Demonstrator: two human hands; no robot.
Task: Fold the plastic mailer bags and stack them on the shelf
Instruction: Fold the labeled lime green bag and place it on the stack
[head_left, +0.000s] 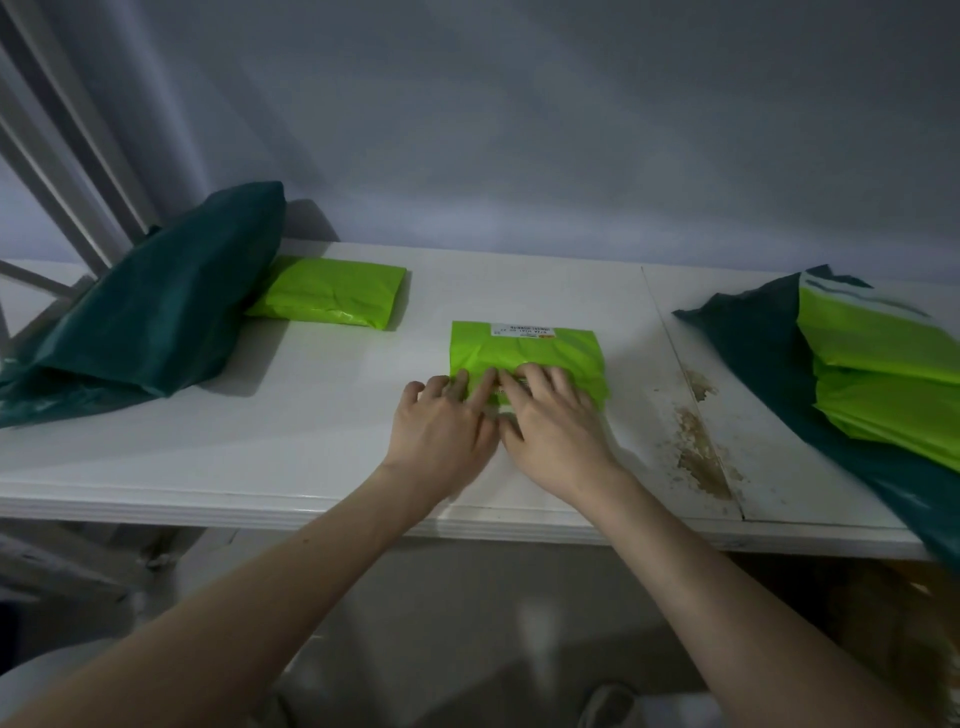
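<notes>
Both hands, left (441, 426) & right (553, 423), press flat on lime mailer (524, 349), hiding its near edge.

A single wide-angle head view looks forward and down from close above the white shelf (291, 447) — both forearms reach in from the bottom edge, the wall (519, 130) closes the top, the floor shows below the shelf's front edge.

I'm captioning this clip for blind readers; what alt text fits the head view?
Both hands, left hand and right hand, press flat on a lime-green mailer bag on a white shelf. A folded green bag lies behind to the left, and unfolded bags are piled at right.
</notes>
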